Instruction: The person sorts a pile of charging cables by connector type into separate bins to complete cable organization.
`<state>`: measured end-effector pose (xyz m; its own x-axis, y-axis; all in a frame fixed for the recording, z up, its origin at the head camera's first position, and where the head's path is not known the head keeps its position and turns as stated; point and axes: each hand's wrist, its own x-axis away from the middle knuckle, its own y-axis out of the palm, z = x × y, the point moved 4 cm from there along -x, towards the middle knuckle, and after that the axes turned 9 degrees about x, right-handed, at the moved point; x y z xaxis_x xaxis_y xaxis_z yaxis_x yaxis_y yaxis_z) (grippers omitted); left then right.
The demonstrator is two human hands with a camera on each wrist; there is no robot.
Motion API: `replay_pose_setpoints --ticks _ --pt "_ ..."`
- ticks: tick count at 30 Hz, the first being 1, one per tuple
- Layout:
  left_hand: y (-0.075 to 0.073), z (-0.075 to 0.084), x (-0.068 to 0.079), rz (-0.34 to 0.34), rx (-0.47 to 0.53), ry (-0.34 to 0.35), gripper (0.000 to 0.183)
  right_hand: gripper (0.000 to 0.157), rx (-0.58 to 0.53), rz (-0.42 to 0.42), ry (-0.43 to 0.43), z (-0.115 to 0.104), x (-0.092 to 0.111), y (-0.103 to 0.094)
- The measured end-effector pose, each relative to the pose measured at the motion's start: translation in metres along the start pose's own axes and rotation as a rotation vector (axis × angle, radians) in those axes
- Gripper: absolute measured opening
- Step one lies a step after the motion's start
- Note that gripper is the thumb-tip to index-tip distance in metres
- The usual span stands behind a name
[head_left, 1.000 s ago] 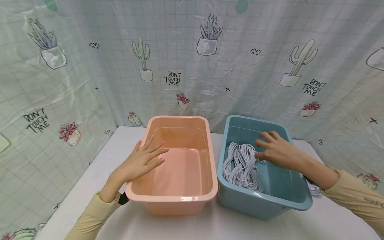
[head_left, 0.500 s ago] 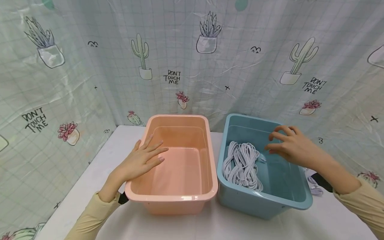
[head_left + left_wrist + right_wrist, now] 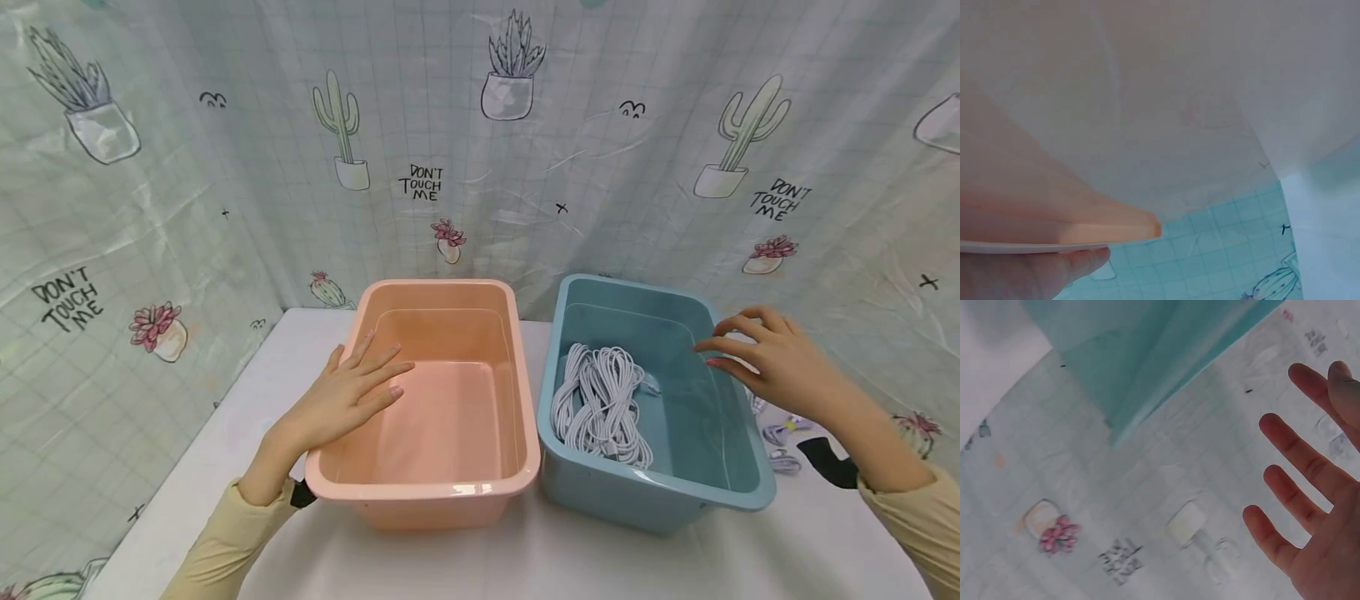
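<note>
My left hand (image 3: pixel 341 396) rests with spread fingers over the left rim of the pink plastic tub (image 3: pixel 480 492), whose inside holds nothing. In the left wrist view a fingertip (image 3: pixel 1088 261) lies right at the tub's edge. My right hand (image 3: pixel 780 358) hovers over the right rim of the blue tub (image 3: pixel 660 483), fingers loosely bent and holding nothing. The right wrist view shows its fingers (image 3: pixel 1300 456) spread apart, away from the blue tub's edge. Bundles of white cable (image 3: pixel 603 404) lie in the left half of the blue tub.
To the right of the blue tub, partly behind my right hand, several more bundled cables (image 3: pixel 783 461) lie on the white table (image 3: pixel 517 558). A curtain (image 3: pixel 465 167) printed with cacti hangs behind and beside the table.
My right hand has moved right from over the white cables to the blue tub's right rim. More of the cables beside the tub now shows. My left hand stays on the pink tub.
</note>
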<state>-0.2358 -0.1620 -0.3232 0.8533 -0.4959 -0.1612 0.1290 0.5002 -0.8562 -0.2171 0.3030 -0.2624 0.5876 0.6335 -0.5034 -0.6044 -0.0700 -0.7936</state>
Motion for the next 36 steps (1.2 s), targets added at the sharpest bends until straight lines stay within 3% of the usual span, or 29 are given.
replay_pose_setpoints --ticks 4,12,19,21,25,27,33,36 --pt "-0.001 0.001 0.000 0.000 -0.002 0.002 0.043 0.015 -0.005 -0.027 0.084 0.017 0.018 0.006" --pt "-0.001 0.002 -0.001 0.009 -0.022 0.013 0.044 0.020 0.044 -0.113 0.255 0.042 0.053 0.024" --pt "0.000 0.001 0.000 0.004 -0.001 0.010 0.044 0.014 0.132 -0.133 0.284 0.055 0.079 0.040" --pt "0.001 0.000 0.000 0.004 0.003 0.007 0.044 0.024 0.152 -0.128 0.281 0.058 0.085 0.045" --pt "0.001 0.000 0.001 0.008 -0.001 0.007 0.044 0.067 0.199 -0.108 0.264 0.063 0.095 0.056" --pt "0.001 0.000 0.001 0.009 -0.003 0.007 0.043 0.079 0.221 -0.106 0.248 0.065 0.100 0.063" --pt "0.001 0.000 0.001 0.009 -0.005 0.005 0.044 0.085 0.195 -0.205 0.227 0.067 0.113 0.083" --pt "0.001 0.000 0.001 0.011 -0.003 0.003 0.044 0.055 0.179 -0.285 0.254 0.067 0.117 0.093"
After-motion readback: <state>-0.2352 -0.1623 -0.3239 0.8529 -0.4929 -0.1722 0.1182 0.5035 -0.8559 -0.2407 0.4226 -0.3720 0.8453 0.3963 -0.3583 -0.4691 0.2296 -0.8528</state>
